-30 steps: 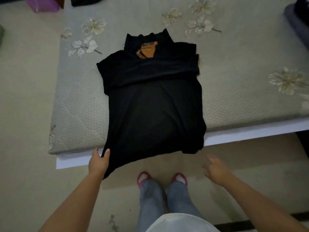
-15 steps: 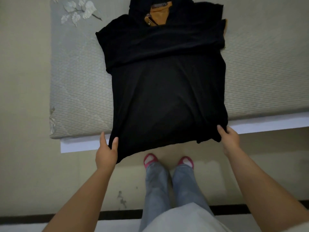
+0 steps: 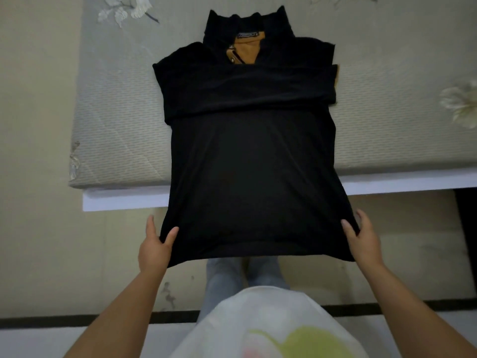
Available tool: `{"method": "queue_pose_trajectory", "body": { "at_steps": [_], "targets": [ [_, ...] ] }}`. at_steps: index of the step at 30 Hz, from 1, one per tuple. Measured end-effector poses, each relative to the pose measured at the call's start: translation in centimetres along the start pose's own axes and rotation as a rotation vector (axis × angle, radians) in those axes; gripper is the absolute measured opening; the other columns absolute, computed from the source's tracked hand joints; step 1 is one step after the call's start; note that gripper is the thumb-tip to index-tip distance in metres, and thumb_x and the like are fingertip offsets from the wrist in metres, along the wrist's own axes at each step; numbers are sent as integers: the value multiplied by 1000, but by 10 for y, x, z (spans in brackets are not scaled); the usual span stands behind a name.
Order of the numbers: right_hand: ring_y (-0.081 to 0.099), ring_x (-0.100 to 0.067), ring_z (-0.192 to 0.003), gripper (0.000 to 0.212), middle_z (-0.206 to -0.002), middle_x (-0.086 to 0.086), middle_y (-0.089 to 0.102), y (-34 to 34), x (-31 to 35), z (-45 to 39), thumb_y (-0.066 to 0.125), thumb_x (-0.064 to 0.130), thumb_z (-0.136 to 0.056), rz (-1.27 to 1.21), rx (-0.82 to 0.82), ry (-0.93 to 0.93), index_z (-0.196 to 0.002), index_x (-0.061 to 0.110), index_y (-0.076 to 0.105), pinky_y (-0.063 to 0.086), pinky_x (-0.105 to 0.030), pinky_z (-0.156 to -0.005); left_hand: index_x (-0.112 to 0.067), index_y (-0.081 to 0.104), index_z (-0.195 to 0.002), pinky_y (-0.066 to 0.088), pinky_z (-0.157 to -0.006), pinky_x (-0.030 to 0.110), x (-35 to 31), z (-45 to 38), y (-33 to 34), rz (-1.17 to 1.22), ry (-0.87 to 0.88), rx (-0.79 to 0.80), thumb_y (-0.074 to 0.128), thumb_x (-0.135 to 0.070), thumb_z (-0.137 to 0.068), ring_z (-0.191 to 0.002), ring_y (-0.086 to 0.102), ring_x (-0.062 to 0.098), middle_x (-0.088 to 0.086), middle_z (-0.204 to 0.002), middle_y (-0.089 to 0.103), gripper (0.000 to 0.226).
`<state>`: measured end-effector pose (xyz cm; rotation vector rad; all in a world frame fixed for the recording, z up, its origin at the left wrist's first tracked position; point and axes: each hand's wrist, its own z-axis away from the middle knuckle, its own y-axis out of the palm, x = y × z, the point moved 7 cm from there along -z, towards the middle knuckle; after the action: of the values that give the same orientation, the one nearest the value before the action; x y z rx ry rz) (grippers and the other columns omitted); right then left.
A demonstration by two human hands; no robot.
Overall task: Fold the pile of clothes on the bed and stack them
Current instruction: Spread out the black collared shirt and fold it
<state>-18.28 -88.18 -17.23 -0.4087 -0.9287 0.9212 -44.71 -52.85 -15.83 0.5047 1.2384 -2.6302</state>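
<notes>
View from above, looking down at a person's arms & legs beside a bed. A black top lies face up on the mattress, collar end farthest away, sleeves folded across the chest in a band; an orange lining w/ a small label shows inside the open neck. The lower part of the top hangs past the white bed edge toward the person. Left hand grips the bottom left corner of the hem, thumb on top of the fabric, index finger straight alongside, other fingers hidden under the cloth. Right hand grips the bottom right corner the same way, thumb on top, fingers tucked beneath. Hem is stretched flat between the 2 hands, held off the bed above the floor. Mattress cover is pale grey-green w/ embroidered white flowers near the top left & right side. Below the hem: legs in light jeans, standing on a beige floor. Bottom centre, blurred white shirt w/ a green patch, close to the camera
</notes>
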Motion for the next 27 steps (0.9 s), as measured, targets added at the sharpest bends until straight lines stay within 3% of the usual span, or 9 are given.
{"method": "queue_pose_trajectory", "body": {
  "at_steps": [4,9,13,17,22,25,27],
  "targets": [
    [41,-29,-128,62,-143,-11,40,-12,6,14,56,21,-90,-184,66,-24,-144,18,27,36,-41,-102,-23,16,-147,42,-91,36,-10,23,-4,173,65,17,54,-26,-91,-107,55,34,20,-115,59,68],
    [45,-17,-120,52,-132,-4,46,-36,70,-9,54,13,-91,-468,43,-75,-140,18,37,40,-29,-98,-31,21,-146,46,-85,34,-54,9,-27,357,97,-41,54,-25,-92,-85,55,23,15,-88,54,63],
    [48,-12,-114,46,-130,0,46,-48,129,-54,54,14,-92,-680,-13,-83,-136,16,44,47,-19,-87,-30,22,-145,40,-100,32,-115,-21,-51,512,156,-132,56,-24,-91,-106,51,19,8,-115,50,63],
    [50,-16,-117,49,-132,-7,50,-56,178,-95,60,18,-88,-716,-61,-101,-135,16,45,42,-32,-102,-26,20,-146,32,-106,28,-172,-54,-70,586,206,-207,55,-23,-92,-128,40,20,8,-143,36,64],
    [52,-18,-116,55,-133,-12,49,-60,231,-145,61,14,-87,-766,-93,-58,-137,9,40,43,-31,-100,-26,17,-147,33,-110,39,-219,-123,-85,701,201,-209,57,-23,-91,-131,36,18,5,-152,21,69],
    [53,-17,-109,54,-132,-13,50,-59,256,-187,62,14,-87,-770,-132,-18,-136,5,41,44,-26,-94,-23,17,-147,31,-110,38,-248,-174,-87,742,178,-203,57,-20,-91,-135,31,20,5,-154,17,69],
    [54,-21,-112,51,-129,-14,52,-56,271,-218,63,14,-85,-764,-162,42,-132,3,46,45,-32,-97,-20,16,-147,29,-111,33,-267,-210,-83,761,147,-169,56,-18,-91,-136,29,19,5,-154,16,69]
  ]
}}
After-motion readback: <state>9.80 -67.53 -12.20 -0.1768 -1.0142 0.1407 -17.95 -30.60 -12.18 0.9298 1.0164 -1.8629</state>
